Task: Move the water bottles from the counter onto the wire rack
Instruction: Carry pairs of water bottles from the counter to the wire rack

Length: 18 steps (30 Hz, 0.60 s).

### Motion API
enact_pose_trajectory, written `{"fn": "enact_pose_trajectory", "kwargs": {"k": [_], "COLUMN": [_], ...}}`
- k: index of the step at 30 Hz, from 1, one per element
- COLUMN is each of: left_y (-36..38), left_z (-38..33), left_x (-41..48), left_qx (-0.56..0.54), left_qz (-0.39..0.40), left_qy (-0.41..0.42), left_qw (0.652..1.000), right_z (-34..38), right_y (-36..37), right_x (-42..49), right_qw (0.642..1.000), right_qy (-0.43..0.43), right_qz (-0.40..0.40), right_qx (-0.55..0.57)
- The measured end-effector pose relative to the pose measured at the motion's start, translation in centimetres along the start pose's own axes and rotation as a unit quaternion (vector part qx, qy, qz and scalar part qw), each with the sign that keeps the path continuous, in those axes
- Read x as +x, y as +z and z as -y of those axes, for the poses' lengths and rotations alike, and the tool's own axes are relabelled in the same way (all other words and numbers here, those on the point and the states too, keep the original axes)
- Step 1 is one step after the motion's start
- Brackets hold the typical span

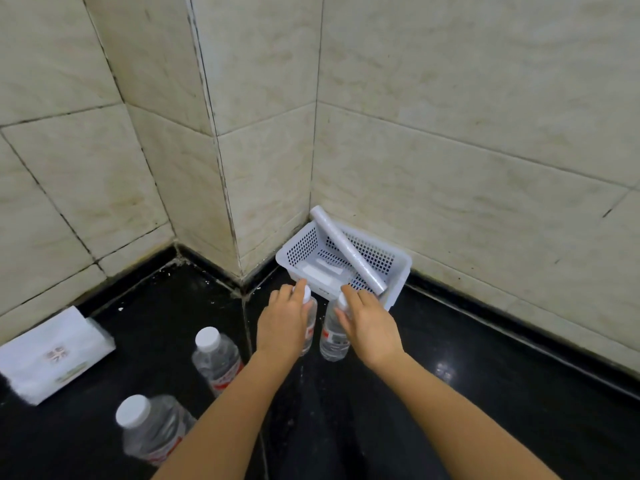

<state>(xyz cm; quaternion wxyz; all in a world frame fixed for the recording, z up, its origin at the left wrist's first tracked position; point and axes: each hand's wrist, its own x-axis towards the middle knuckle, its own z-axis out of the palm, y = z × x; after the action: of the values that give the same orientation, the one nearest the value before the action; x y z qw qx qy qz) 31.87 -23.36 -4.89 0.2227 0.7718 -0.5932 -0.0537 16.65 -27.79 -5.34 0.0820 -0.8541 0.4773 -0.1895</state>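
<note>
- The left hand [285,320] reaches forward, palm down, arm stretched out from the lower edge of the view. Its fingers wrap the neck of the left-hand bottle [310,329], with the forefinger lying up beside the white cap.
- The right hand [371,325] reaches out alongside it, turned slightly inward. Thumb and fingers close around the top of the right-hand bottle [333,339], hiding most of its cap.
- Both of these bottles stand upright on the black counter [485,393], close beside each other, just in front of a white basket [302,247].
- The basket sits in the corner against the tiled wall [450,133]. A white roll [349,252] lies slanted across its rim and a flat white packet [322,270] lies inside.
- Two more bottles stand on the counter to the left of the arms: the middle bottle [216,358] and the near bottle [152,427], both capped.
- A pack of tissues [52,355] lies at the far left by the wall.
</note>
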Motion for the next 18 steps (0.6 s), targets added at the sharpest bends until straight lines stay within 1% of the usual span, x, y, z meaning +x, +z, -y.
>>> {"fn": "enact_pose_trajectory", "kwargs": {"k": [3, 6, 8, 11, 13, 18], "left_y": [-0.5, -0.8, -0.8, -0.5, -0.5, -1.6], "left_z": [-0.4, -0.9, -1.0, -1.2, -1.4, -3.0], "left_x": [-0.6, -1.8, -3.1, -4.3, -4.5, -5.8], "left_qx": [-0.001, -0.032, -0.053, -0.069, -0.076, -0.126], "left_qz": [-0.013, -0.016, -0.011, 0.002, 0.01, 0.018], "left_qy": [0.01, -0.01, -0.016, 0.015, 0.028, 0.012], "left_qw": [1.0, 0.999, 0.998, 0.998, 0.997, 0.992], "right_z": [-0.2, -0.6, -0.7, -0.7, -1.0, -2.9], "right_y": [0.0, -0.2, -0.5, -1.2, -2.0, -5.4], "right_x": [-1.6, -3.2, -4.3, -5.1, -5.4, -8.4], "right_qw": [0.998, 0.996, 0.993, 0.981, 0.972, 0.958], "right_qy": [0.014, 0.038, 0.052, 0.111, 0.144, 0.184], "right_qz": [-0.029, -0.029, -0.023, 0.006, 0.024, 0.036], "right_qx": [0.052, 0.074, 0.1, 0.162, 0.182, 0.217]}}
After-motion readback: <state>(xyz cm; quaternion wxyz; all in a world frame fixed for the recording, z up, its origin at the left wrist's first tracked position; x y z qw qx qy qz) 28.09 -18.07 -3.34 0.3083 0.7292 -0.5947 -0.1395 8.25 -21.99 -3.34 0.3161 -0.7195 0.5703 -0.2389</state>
